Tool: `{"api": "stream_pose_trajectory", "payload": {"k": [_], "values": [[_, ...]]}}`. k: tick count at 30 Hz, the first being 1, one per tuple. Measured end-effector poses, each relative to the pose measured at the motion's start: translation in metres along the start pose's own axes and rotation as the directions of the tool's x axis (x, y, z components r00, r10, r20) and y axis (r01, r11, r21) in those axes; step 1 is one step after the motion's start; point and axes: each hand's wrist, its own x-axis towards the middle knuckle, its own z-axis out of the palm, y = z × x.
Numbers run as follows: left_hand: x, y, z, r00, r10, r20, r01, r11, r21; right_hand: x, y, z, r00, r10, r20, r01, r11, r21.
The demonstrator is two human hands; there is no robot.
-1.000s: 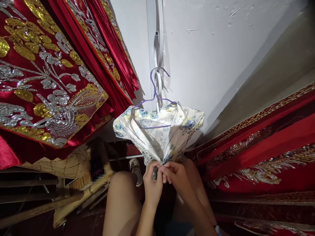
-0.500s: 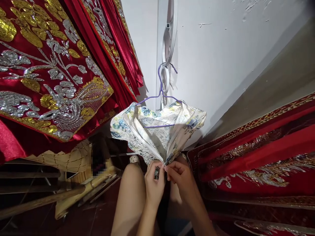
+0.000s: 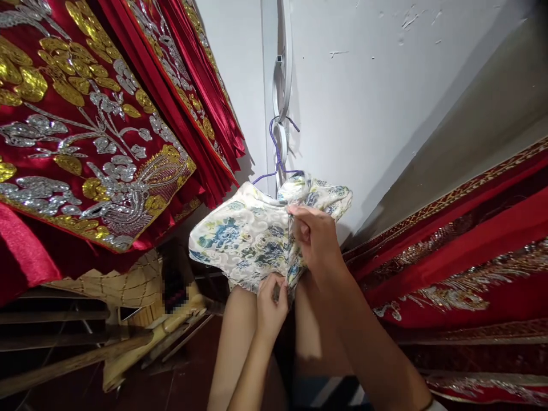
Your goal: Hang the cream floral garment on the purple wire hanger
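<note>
A white blouse (image 3: 252,234) with blue and yellow flowers hangs on a purple wire hanger (image 3: 276,142) in front of me. Its zipped seam runs straight down the middle, and the two sides meet along it. My right hand (image 3: 314,231) is closed in a pinch at the top of the zipper, just below the neckline; the pull itself is hidden by the fingers. Lower down, my left hand (image 3: 273,299) pinches the cloth at the bottom of the seam, above my knees.
White metal rings (image 3: 282,85) on the wall carry the hanger. Red satin cloth with gold and silver sequins (image 3: 107,131) hangs at left, beside a wooden rack (image 3: 141,342). More red sequined fabric (image 3: 466,274) lies along the right side.
The blouse's wide V opening has closed. My right hand has moved up the seam from the bottom to the neckline. The left hand has stayed low, pinching the cloth.
</note>
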Motion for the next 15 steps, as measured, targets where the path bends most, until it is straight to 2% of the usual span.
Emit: {"api": "stream_pose_trajectory", "payload": {"k": [3,6,8,9,11,12,13,15], "values": [[0.011,-0.005,-0.004,0.999,0.027,0.031,-0.027,1.000,0.004,0.003,-0.011,0.006,1.000,-0.003,-0.023,0.003,1.000,-0.013],[0.035,0.007,-0.015,0.997,0.055,0.048,-0.055,0.998,-0.006,0.000,-0.010,0.004,0.999,-0.029,0.016,0.030,0.998,-0.055],[0.058,0.028,-0.028,0.996,0.093,-0.003,-0.093,0.995,-0.032,-0.004,-0.006,0.001,0.996,-0.064,0.056,0.068,0.994,-0.082],[0.071,0.042,-0.036,0.988,0.136,-0.068,-0.140,0.988,-0.057,-0.006,-0.004,0.000,0.994,-0.079,0.070,0.086,0.992,-0.096],[0.098,0.073,-0.050,0.942,0.230,-0.245,-0.256,0.963,-0.081,-0.009,-0.002,-0.001,0.989,-0.110,0.098,0.123,0.983,-0.135],[0.111,0.088,-0.057,0.919,0.274,-0.283,-0.304,0.950,-0.066,-0.010,-0.002,-0.001,0.985,-0.131,0.112,0.148,0.976,-0.162],[0.122,0.102,-0.062,0.910,0.322,-0.260,-0.337,0.941,-0.015,-0.010,-0.003,0.000,0.980,-0.159,0.120,0.180,0.965,-0.193],[0.139,0.125,-0.069,0.904,0.405,-0.139,-0.394,0.914,0.102,-0.006,-0.002,-0.001,0.970,-0.214,0.117,0.238,0.935,-0.264]]}}
